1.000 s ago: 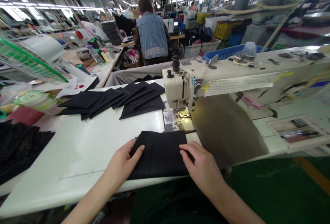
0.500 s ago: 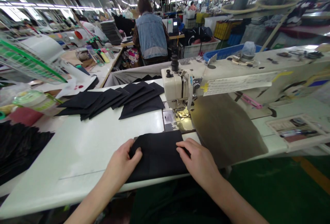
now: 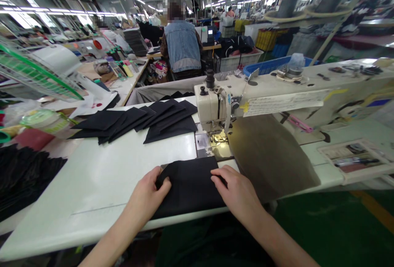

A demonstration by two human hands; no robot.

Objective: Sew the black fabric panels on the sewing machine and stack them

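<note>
A folded piece of black fabric [image 3: 191, 187] lies on the table just in front of the sewing machine [image 3: 212, 107]. Pinching its left edge is my left hand [image 3: 154, 189], thumb on top and fingers partly hidden behind the cloth. My right hand [image 3: 234, 185] grips the right edge between thumb and fingertips. The fabric's far edge is a little short of the metal needle plate [image 3: 205, 140], where a lamp shines on the presser foot [image 3: 219, 139]. Several flat black fabric pieces [image 3: 132, 121] overlap in a row behind, left of the machine head.
At the left stand a green-and-white fan [image 3: 40, 70] and a heap of black cloth [image 3: 24, 176]. A brown sheet [image 3: 267, 156] covers the machine bed at right, beside a small tool tray [image 3: 357, 160]. A co-worker in a denim vest [image 3: 183, 47] sits ahead, back turned.
Both hands keep their hold on the black fabric, which has hardly moved. The view has shifted very slightly.
</note>
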